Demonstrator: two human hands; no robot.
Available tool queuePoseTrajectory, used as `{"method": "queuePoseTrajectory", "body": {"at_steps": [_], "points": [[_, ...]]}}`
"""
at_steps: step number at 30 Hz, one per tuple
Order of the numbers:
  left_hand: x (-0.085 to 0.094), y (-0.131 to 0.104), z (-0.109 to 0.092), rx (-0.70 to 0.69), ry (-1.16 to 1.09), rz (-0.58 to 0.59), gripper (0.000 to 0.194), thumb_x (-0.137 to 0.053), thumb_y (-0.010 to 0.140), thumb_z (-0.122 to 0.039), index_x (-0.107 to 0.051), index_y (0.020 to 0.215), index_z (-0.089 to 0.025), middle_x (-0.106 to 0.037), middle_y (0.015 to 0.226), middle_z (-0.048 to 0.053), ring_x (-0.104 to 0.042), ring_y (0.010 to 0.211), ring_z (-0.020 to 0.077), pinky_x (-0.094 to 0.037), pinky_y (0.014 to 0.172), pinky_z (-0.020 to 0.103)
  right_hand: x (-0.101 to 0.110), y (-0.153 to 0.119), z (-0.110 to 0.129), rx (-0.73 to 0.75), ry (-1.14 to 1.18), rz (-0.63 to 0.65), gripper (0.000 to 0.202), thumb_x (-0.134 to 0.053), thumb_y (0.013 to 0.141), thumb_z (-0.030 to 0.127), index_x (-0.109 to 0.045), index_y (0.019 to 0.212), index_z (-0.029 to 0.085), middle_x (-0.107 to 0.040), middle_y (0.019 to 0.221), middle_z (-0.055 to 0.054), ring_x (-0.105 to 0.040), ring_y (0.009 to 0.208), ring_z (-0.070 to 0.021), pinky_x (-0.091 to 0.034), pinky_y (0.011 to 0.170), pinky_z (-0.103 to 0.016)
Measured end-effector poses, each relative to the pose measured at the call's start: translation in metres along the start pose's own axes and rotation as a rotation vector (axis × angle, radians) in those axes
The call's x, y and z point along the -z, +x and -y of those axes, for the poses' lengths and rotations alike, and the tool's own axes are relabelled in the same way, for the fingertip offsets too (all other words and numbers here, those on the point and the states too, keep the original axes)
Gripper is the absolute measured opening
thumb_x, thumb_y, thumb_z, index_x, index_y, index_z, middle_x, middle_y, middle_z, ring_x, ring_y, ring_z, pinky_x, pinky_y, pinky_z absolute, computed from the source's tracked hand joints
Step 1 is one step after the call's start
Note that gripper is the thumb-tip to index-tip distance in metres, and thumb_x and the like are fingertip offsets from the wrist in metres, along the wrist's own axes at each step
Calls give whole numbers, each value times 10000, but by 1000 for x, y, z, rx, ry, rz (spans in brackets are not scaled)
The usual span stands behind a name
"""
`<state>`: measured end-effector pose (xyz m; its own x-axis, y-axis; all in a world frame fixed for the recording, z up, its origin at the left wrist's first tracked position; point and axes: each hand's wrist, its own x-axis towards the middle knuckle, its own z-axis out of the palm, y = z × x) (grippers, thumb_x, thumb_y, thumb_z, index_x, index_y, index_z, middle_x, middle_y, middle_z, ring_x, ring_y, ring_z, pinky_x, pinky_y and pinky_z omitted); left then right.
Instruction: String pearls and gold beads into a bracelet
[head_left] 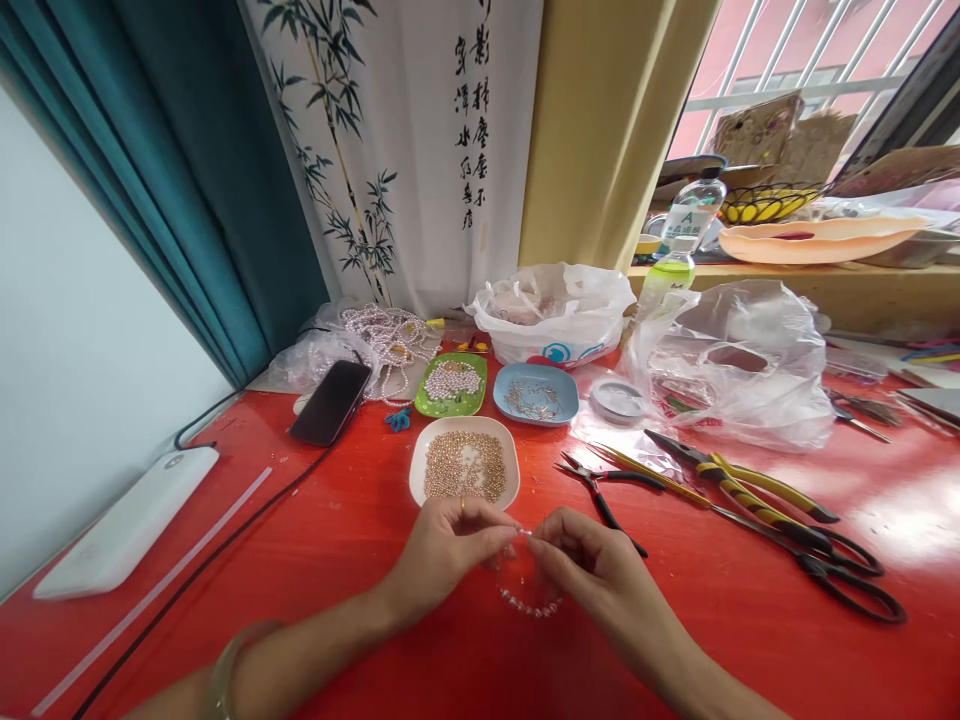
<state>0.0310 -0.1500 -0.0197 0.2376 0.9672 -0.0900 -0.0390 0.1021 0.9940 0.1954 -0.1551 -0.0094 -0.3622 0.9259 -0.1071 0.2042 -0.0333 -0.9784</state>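
Between my two hands hangs a small beaded bracelet (531, 606), its strung beads curving down in a loop below the fingers. The fingertips of my left hand (450, 545) pinch one end of it. My right hand (592, 560) pinches the other side close by, so the two hands nearly meet. What lies exactly between the fingertips is too small to make out. Just beyond my left hand is a cream dish (417, 470) of gold beads (465, 462). Behind it stand a green dish (429, 405) of pale beads and a blue dish (568, 385) with small metal findings.
To the right lie small pliers (600, 490), larger yellow-black pliers (742, 485), tweezers (652, 473) and scissors (817, 565). Plastic bags (742, 370) and a roll (619, 400) stand behind. At left are a phone (331, 402), a cable (225, 545) and a white power bank (127, 525).
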Motion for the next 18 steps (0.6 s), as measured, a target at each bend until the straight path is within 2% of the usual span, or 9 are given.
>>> {"method": "queuePoseTrajectory", "body": {"at_steps": [4,7,11,18], "points": [[1,1,0,-25,2,16,160,-634,682,-288,-677,705,-135,-644,666,29,-499,479,72,-409,501,205,2,6,-6,0,144,65,250,-504,763,406,-480,713,162,-531,554,15,-507,473,-85,-422,476,-224],[2,4,0,-41,-46,14,148,-622,703,-280,-674,706,-141,-614,627,6,-497,472,64,-403,515,199,3,10,-10,36,194,85,267,-521,760,420,-471,710,163,-534,561,23,-505,455,-70,-427,467,-210],[2,6,2,4,-130,16,163,-622,706,-286,-676,721,-134,-588,606,2,-494,490,64,-406,516,194,3,12,-12,49,248,127,274,-512,773,429,-463,715,165,-529,557,35,-503,427,-62,-422,443,-203],[1,4,3,70,-223,24,216,-624,700,-324,-671,737,-116,-556,579,1,-493,497,68,-411,517,196,-2,5,-7,-9,248,96,271,-523,771,411,-462,676,165,-546,540,26,-497,430,-59,-406,446,-200]]}}
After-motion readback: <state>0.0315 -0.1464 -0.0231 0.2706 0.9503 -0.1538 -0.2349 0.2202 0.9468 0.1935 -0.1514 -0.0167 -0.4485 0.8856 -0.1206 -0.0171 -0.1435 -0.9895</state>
